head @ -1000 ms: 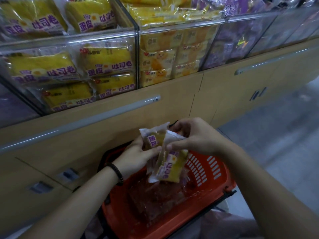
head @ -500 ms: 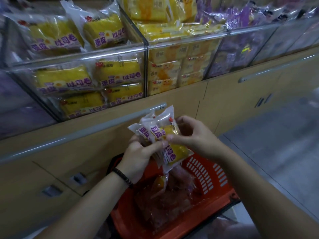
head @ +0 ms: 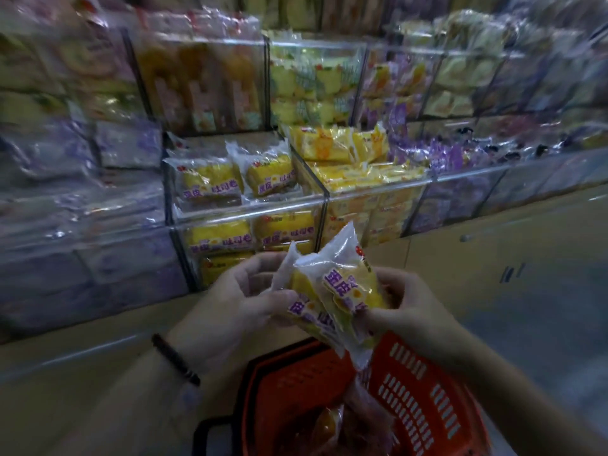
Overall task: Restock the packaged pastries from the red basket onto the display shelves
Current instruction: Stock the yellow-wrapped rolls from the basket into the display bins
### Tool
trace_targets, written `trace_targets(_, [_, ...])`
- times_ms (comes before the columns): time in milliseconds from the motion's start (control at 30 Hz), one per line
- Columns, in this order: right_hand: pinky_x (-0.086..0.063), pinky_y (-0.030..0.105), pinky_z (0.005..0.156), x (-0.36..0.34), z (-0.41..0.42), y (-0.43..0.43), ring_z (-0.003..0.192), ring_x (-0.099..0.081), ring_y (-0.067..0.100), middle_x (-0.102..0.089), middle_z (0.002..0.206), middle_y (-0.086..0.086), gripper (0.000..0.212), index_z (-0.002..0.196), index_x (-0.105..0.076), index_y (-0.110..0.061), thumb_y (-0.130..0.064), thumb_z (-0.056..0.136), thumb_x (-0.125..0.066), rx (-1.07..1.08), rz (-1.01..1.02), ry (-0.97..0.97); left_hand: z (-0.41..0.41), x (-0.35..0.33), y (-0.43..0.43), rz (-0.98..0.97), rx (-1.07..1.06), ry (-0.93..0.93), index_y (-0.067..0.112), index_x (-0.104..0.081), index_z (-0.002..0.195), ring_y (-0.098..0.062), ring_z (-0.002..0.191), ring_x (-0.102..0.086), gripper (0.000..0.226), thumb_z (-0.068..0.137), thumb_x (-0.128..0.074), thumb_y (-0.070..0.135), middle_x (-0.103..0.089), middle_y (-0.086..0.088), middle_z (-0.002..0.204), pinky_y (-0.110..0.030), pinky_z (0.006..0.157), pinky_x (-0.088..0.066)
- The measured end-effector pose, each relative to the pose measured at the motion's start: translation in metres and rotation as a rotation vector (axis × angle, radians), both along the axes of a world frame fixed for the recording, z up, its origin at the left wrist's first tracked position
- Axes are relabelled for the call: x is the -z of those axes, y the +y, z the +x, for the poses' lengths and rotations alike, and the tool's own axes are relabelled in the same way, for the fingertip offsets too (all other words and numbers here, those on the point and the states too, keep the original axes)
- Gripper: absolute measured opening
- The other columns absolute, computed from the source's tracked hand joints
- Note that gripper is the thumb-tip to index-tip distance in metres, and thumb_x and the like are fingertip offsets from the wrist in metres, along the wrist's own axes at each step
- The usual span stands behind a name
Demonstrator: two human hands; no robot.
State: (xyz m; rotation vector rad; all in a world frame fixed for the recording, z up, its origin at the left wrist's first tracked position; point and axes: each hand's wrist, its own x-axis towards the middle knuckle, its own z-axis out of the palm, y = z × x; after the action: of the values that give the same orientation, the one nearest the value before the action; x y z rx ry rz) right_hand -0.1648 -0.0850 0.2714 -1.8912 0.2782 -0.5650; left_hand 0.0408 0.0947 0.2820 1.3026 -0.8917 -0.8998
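Note:
Both hands hold a small bunch of yellow packaged pastries [head: 335, 291] with purple lettering, raised in front of the display. My left hand [head: 243, 297] grips the bunch from the left and my right hand [head: 404, 307] grips it from the right. Below them sits the red basket [head: 424, 399], with more clear-wrapped packages [head: 332, 429] inside. Straight ahead, a clear acrylic bin [head: 250, 209] on the display shelf holds matching yellow pastries [head: 237, 179], stacked in layers.
Neighbouring bins hold other yellow packs [head: 355, 159] and purple packs [head: 454, 153]; an upper row of bins [head: 306, 87] stands behind. Tan cabinet fronts [head: 493, 258] run below the shelf. Grey floor shows at the right. A dark band circles my left wrist.
Both hands have lifted the pastries up out of the basket towards the bins. The view has tilted upward, so the upper shelf row now shows.

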Motion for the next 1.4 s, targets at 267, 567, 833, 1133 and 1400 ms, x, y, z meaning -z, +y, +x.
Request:
trace_targets(267, [-0.064,0.037,0.081,-0.081,0.046,0.014,0.096,-0.078,0.019,-0.08,0.105,0.0,0.046,0.115,-0.078,-0.023,0.006,0.079,-0.083,-0.033,-0.223,-0.025,0.04,-0.118,0.014,0.203,-0.101,-0.99,0.032,-0.063,0.09,-0.007,0.07,-0.067,0.039,0.07,-0.096,0.036,-0.074,0.003,0.079,-0.027,0.06,-0.052])
trace_targets(567, [-0.066,0.041,0.077,-0.149,0.071,-0.006,0.098,-0.078,0.023,-0.079,0.112,0.005,0.056,0.131,-0.064,-0.021,-0.002,0.082,-0.084,0.029,-0.225,-0.191,0.119,-0.176,0.012,0.139,-0.337,-1.153,0.035,-0.06,0.096,-0.01,0.102,-0.066,0.038,0.077,-0.092,0.029,-0.066,0.011,0.11,-0.039,0.08,-0.059])
trace_targets(833, [-0.065,0.041,0.08,-0.167,0.111,-0.034,0.1,-0.076,0.01,-0.075,0.116,-0.006,0.046,0.134,-0.062,-0.03,-0.05,0.094,-0.071,0.166,-0.507,-0.034,0.169,-0.141,-0.026,0.342,-0.38,-1.352,0.045,-0.069,0.1,-0.018,0.104,-0.063,0.036,0.098,-0.065,0.008,-0.058,-0.002,0.136,-0.031,0.078,-0.058])
trace_targets(1133, [-0.029,0.039,0.109,-0.177,0.173,-0.045,0.129,-0.044,0.01,-0.06,0.136,-0.022,0.049,0.142,-0.052,-0.046,-0.06,0.096,-0.061,0.251,-1.361,0.225,0.144,-0.133,-0.029,0.368,-0.445,-1.84,0.043,-0.042,0.146,-0.021,0.124,-0.053,0.069,0.091,-0.059,0.005,-0.055,0.007,0.139,-0.035,0.095,-0.046])
trace_targets(1400, [-0.045,0.044,0.108,-0.159,0.212,-0.039,0.137,-0.045,0.021,-0.054,0.151,-0.008,0.055,0.146,-0.051,-0.043,-0.025,0.097,-0.069,0.235,-1.511,0.425,0.143,-0.12,-0.039,0.397,-0.491,-1.766,0.047,-0.049,0.14,-0.023,0.123,-0.058,0.049,0.096,-0.067,0.037,-0.062,0.004,0.131,-0.039,0.093,-0.057])
